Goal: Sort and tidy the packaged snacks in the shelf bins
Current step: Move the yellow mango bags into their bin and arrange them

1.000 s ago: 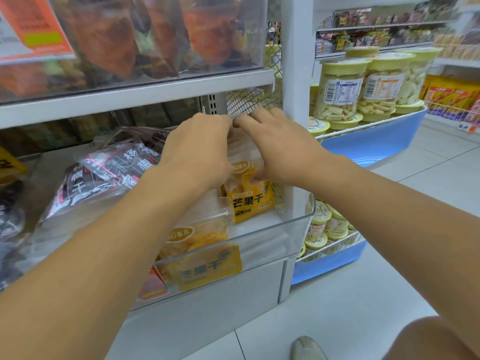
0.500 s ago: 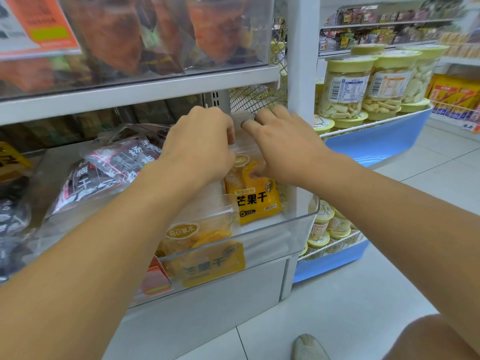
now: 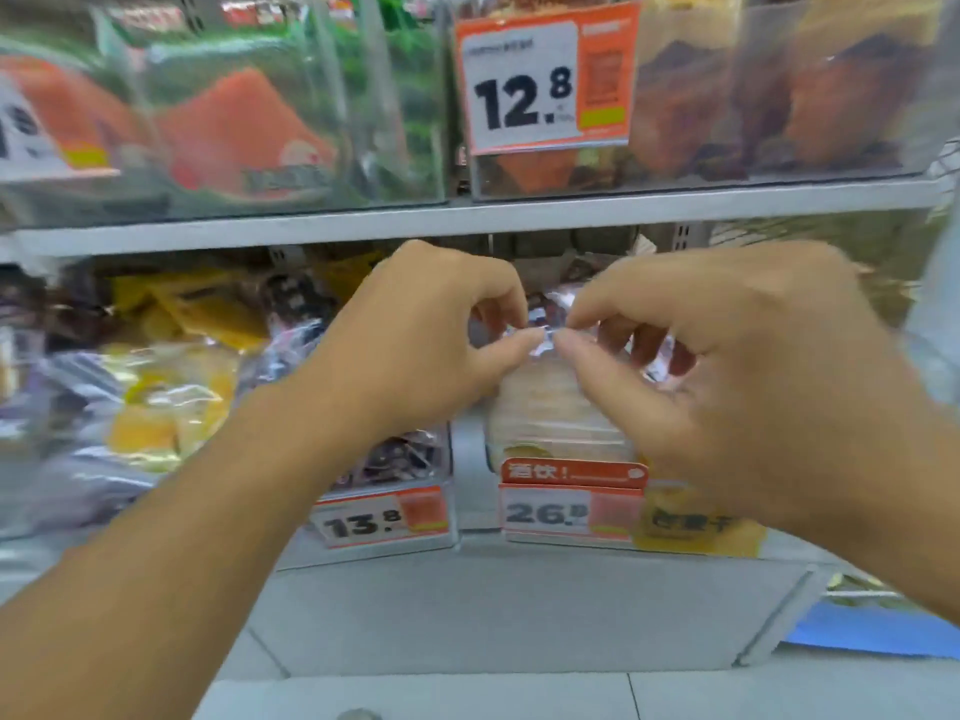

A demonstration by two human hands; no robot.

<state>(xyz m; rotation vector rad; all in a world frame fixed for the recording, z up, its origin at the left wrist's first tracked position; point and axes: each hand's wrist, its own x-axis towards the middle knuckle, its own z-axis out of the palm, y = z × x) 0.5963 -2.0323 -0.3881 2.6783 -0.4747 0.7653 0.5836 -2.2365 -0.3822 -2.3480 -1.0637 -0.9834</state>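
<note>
Both hands are over the right-hand clear bin (image 3: pixel 571 537) on the lower shelf. My left hand (image 3: pixel 415 340) and my right hand (image 3: pixel 727 366) each pinch the shiny top edge of a clear snack packet (image 3: pixel 545 407) that stands upright in that bin; thumbs and forefingers meet at the packet's top middle. Yellow mango packets show low in the bin behind a yellow label (image 3: pixel 696 522). The neighbouring bin (image 3: pixel 384 511) to the left holds dark packets (image 3: pixel 395 454). The picture is blurred.
A heap of yellow and dark packets (image 3: pixel 156 387) lies in the bins at the left. The upper shelf (image 3: pixel 467 215) carries clear bins of orange and green bags with a 12.8 price tag (image 3: pixel 524 96). Price tags 13.8 (image 3: pixel 363 522) and 26 (image 3: pixel 545 511) hang below.
The view has swung left and squared up to the shelf front. Both hands have come forward from the back of the bin and now pinch one packet's top edge.
</note>
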